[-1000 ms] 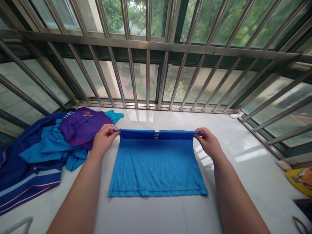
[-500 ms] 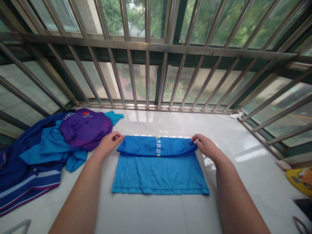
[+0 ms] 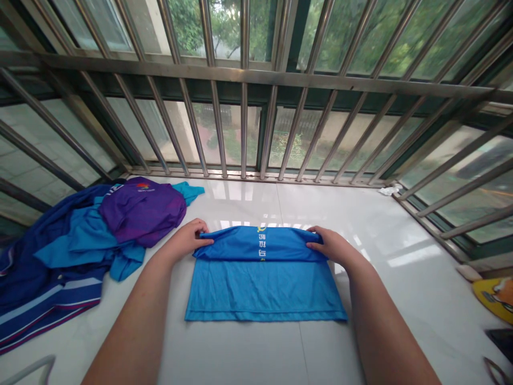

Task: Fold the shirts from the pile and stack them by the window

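Note:
A blue shirt (image 3: 264,291) lies flat on the glossy white surface in front of me, its far part folded over toward me in a darker blue band with white lettering and small yellow marks. My left hand (image 3: 190,238) pinches the band's far left corner between thumb and fingers. At the far right corner, my right hand (image 3: 326,245) grips the fabric the same way, thumb on the near side. The band's far edge is slightly raised between my hands. The lighter blue hem lies toward me, untouched.
To the left is a heap of clothes: a purple shirt (image 3: 144,211), a bright blue garment (image 3: 80,240) and a navy striped garment (image 3: 52,299). Metal bars (image 3: 244,123) before windows close off the far side. A yellow item (image 3: 495,297) lies at the right edge.
Both hands have taken a fuller grip on the far corners and moved slightly inward. The band's far edge now bends down at its ends. The clothes heap has stayed as it was.

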`<state>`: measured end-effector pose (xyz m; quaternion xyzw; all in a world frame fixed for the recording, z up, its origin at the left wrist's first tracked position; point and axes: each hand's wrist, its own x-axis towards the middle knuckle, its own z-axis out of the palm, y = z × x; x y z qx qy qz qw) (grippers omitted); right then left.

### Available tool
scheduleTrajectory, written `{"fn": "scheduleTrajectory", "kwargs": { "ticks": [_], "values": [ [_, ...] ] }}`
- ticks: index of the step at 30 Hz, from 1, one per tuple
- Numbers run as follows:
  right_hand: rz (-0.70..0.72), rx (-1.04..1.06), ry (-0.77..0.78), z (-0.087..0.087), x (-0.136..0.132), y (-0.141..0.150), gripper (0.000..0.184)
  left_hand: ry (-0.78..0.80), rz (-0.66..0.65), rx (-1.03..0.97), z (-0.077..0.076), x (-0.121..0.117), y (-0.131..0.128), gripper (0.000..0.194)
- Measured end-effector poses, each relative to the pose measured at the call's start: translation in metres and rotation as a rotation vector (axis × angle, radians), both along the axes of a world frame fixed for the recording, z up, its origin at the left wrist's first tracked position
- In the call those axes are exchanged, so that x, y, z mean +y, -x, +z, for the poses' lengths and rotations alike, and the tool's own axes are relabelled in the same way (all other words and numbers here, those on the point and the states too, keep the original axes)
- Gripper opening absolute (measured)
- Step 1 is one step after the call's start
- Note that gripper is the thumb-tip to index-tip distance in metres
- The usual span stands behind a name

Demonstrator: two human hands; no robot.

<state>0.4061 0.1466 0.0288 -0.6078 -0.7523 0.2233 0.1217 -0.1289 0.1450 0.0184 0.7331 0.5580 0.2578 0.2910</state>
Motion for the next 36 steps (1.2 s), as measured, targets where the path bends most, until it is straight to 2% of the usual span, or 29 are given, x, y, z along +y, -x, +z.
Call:
{"fn": "scheduleTrajectory", "kwargs": {
  "ticks": [2,3,5,8,10,12,15,18,19,21,23,24,26,29,31,33,36],
  "values": [
    [0.029,-0.002,0.025,0.006,0.000,0.003,0.018,0.021,0.042,-0.024,-0.001,0.000,-0.003,0.040],
    [0.043,0.007,-0.006,0.010,0.000,0.005,0.013,0.021,0.079,-0.035,-0.001,0.001,-0.004,0.039],
    [0.037,0.048,-0.132,0.018,-0.001,0.011,0.012,-0.032,0.162,-0.052,0.000,0.003,-0.005,0.037],
    [-0.026,0.132,-0.330,0.029,-0.003,0.016,0.016,-0.214,0.251,-0.082,0.006,0.006,-0.004,0.032],
    [-0.061,0.175,-0.418,0.033,-0.004,0.015,0.017,-0.304,0.253,-0.148,0.012,0.007,-0.002,0.030],
    [-0.071,0.194,-0.442,0.036,-0.004,0.011,0.017,-0.303,0.209,-0.223,0.016,0.005,-0.001,0.030],
    [-0.029,0.175,-0.334,0.035,-0.007,0.001,0.024,-0.119,0.043,-0.221,0.018,-0.001,-0.001,0.035],
    [0.030,0.115,-0.062,0.033,-0.012,-0.006,0.029,0.049,-0.112,-0.151,0.016,-0.006,-0.006,0.037],
    [0.031,0.099,0.028,0.033,-0.013,-0.007,0.029,0.055,-0.107,-0.141,0.014,-0.006,-0.008,0.039],
    [-0.006,0.080,0.119,0.035,-0.015,-0.004,0.025,-0.017,0.008,-0.127,0.011,-0.004,-0.013,0.045],
    [-0.090,0.033,0.067,0.036,-0.013,0.002,0.020,-0.124,0.170,-0.089,0.007,-0.001,-0.017,0.046],
    [-0.144,-0.008,0.014,0.036,-0.012,0.005,0.023,-0.156,0.234,-0.062,0.005,0.001,-0.019,0.046],
    [-0.276,-0.102,-0.055,0.034,-0.008,0.011,0.030,-0.135,0.303,-0.008,0.002,0.002,-0.021,0.046],
    [-0.412,-0.167,0.007,0.027,-0.006,0.014,0.033,-0.012,0.293,-0.003,-0.002,0.001,-0.022,0.054],
    [-0.416,-0.155,0.067,0.025,-0.006,0.013,0.037,0.026,0.243,-0.068,-0.002,0.000,-0.022,0.055],
    [-0.394,-0.112,0.087,0.026,-0.007,0.012,0.031,0.020,0.220,-0.168,-0.002,0.000,-0.023,0.056],
    [-0.406,0.067,0.119,0.035,-0.009,0.011,0.023,-0.014,0.289,-0.334,-0.001,0.005,-0.021,0.060]
  ]
}}
